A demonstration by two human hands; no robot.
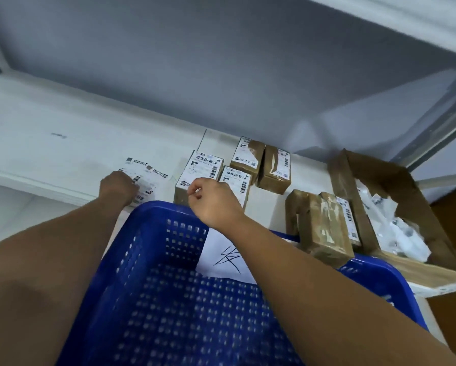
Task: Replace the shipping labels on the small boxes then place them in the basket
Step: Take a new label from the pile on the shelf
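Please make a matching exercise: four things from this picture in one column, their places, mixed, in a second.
1. blue perforated plastic basket
2. white paper sheet with black handwritten mark
3. open brown cardboard carton
4. white sheet of shipping labels

A. under the left hand
B. inside the basket
C. at the far right
D. nearest the camera

Pairs: 1-D, 2-B, 3-C, 4-A

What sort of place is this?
Probably a parcel packing or shipping station: taped small boxes bearing barcode labels, loose label sheets on a white shelf, and a blue basket.
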